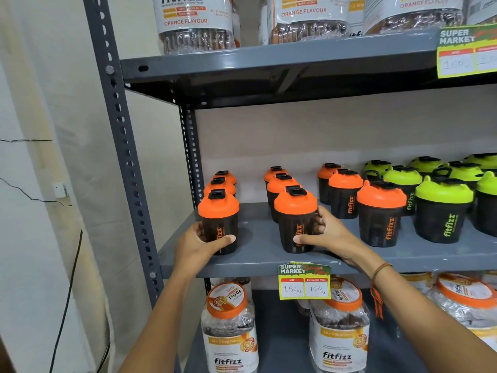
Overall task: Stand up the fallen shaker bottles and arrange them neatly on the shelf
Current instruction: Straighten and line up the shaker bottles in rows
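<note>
Two front-row shaker bottles are held at once on the middle shelf (269,232). Left hand (200,244) wraps the base of the left front shaker (219,223), thumb across its front. Right hand (326,235) wraps the centre front shaker (295,220), thumb on its lower front and fingers behind. Both bottles stand upright near the shelf's front lip, each heading a file of three orange-lidded shakers.

No fallen bottle is visible. At 3 o'clock from the centre shaker stands a third orange file (380,214). Beyond it are the green-lidded shakers (443,211), less evenly spaced.

Hazards, as judgement:
- Both held bottles sit close to the front edge. A pull toward the person could carry either base over the lip.
- A push toward 12 o'clock would drive each bottle into the one directly behind it and could topple the file.
- The right forearm crosses the shelf lip just right of the price tag (304,281). Withdrawal could snag it.
- A low grip under a broad lid leaves each bottle free to tip if slid fast.

Legible text:
- Shaker bodies: "fitfizz", printed vertically, orange or green to match the lid.
- Price tag: "SUPER MARKET", "MRP", "150 Rs", "100 Rs".
- Upper tag (466,52): "SUPER MARKET", faint "160".
- Upper jars (195,22): "ORANGE FLAVOUR".
- Lower jars (230,329): "fitfizz".
</note>
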`<state>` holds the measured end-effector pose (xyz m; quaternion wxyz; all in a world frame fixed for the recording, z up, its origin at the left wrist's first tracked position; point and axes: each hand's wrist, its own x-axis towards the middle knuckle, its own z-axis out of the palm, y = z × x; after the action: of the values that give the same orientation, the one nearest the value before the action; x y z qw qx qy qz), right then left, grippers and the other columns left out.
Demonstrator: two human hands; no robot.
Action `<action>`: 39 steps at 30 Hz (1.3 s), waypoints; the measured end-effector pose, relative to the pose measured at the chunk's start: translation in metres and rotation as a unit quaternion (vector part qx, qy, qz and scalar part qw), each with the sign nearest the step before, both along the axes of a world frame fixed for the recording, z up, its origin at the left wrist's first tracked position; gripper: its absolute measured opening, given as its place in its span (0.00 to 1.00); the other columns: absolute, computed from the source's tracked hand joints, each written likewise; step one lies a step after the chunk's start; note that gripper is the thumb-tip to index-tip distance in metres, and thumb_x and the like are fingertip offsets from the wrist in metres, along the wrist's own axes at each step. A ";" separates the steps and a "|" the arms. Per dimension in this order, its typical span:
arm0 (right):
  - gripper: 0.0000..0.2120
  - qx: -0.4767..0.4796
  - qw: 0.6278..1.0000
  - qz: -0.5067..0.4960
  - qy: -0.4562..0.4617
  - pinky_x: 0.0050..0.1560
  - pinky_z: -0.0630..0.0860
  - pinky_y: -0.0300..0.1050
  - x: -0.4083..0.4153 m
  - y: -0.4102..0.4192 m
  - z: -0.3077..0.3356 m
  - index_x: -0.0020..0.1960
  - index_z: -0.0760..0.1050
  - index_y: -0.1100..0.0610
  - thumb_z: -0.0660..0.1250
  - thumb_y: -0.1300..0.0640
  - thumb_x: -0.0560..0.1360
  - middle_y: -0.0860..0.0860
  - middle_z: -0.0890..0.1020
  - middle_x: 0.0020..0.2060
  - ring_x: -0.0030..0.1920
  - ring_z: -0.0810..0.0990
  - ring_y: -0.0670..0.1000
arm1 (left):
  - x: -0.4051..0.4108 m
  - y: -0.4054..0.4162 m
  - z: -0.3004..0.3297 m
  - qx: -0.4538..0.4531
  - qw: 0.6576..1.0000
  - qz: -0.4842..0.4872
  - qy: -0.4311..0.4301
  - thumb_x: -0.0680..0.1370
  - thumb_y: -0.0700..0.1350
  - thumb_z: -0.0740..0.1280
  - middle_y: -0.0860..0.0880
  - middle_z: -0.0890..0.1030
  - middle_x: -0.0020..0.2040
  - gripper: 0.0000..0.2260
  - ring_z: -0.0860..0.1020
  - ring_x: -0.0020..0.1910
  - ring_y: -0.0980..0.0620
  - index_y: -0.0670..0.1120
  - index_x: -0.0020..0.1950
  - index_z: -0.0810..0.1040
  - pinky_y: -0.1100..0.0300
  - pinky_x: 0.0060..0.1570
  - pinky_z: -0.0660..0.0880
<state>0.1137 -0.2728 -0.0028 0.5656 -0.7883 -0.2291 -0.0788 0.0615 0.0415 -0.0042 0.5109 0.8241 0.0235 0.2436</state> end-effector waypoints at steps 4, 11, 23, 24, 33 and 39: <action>0.44 -0.007 1.000 0.003 0.005 0.62 0.78 0.53 -0.001 0.000 0.001 0.67 0.66 0.41 0.83 0.42 0.56 0.46 0.78 0.63 0.63 0.79 0.49 | 0.000 -0.001 -0.001 0.012 1.000 -0.002 -0.002 0.61 0.60 0.79 0.52 0.82 0.59 0.28 0.80 0.55 0.51 0.57 0.56 0.75 0.53 0.54 0.77; 0.46 -0.021 1.000 0.013 -0.007 0.59 0.74 0.42 -0.009 0.000 0.003 0.70 0.63 0.42 0.81 0.38 0.57 0.38 0.75 0.62 0.61 0.75 0.38 | -0.004 -0.001 0.001 -0.010 0.999 -0.020 -0.034 0.55 0.65 0.78 0.61 0.81 0.56 0.36 0.80 0.53 0.62 0.63 0.60 0.73 0.60 0.52 0.76; 0.22 0.124 0.831 -0.364 -0.401 0.57 0.72 0.43 -0.058 -0.092 -0.006 0.65 0.71 0.53 0.71 0.49 0.74 0.37 0.72 0.57 0.57 0.75 0.51 | -0.039 -0.155 -0.008 -0.003 0.910 0.054 -0.412 0.74 0.51 0.72 0.60 0.77 0.64 0.23 0.77 0.62 0.62 0.47 0.67 0.76 0.67 0.64 0.71; 0.24 0.135 0.816 -0.390 -0.405 0.59 0.70 0.44 -0.056 -0.109 -0.004 0.66 0.69 0.55 0.71 0.49 0.74 0.39 0.71 0.59 0.59 0.74 0.52 | -0.039 -0.183 -0.006 0.034 0.920 0.007 -0.390 0.73 0.52 0.72 0.63 0.76 0.63 0.23 0.76 0.62 0.67 0.49 0.68 0.76 0.72 0.62 0.70; 0.60 0.120 0.934 -0.317 -0.114 0.73 0.65 0.57 -0.013 -0.238 -0.010 0.80 0.51 0.55 0.75 0.34 0.58 0.54 0.62 0.76 0.75 0.64 0.54 | 0.029 -0.307 0.017 0.058 0.987 -0.143 0.045 0.58 0.65 0.77 0.53 0.74 0.70 0.45 0.74 0.67 0.53 0.56 0.72 0.65 0.56 0.62 0.70; 0.51 -0.010 0.980 -0.200 -0.008 0.54 0.73 0.31 0.006 -0.272 -0.001 0.67 0.59 0.38 0.80 0.34 0.50 0.38 0.78 0.60 0.60 0.77 0.37 | 0.043 -0.313 0.007 0.053 0.987 -0.121 0.086 0.52 0.69 0.77 0.59 0.82 0.56 0.36 0.80 0.55 0.58 0.58 0.56 0.74 0.52 0.59 0.77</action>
<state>0.1192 -0.5449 -0.0040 0.5286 -0.8232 -0.0722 -0.1941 0.1042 -0.2713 0.0026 0.4884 0.8646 -0.0453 0.1088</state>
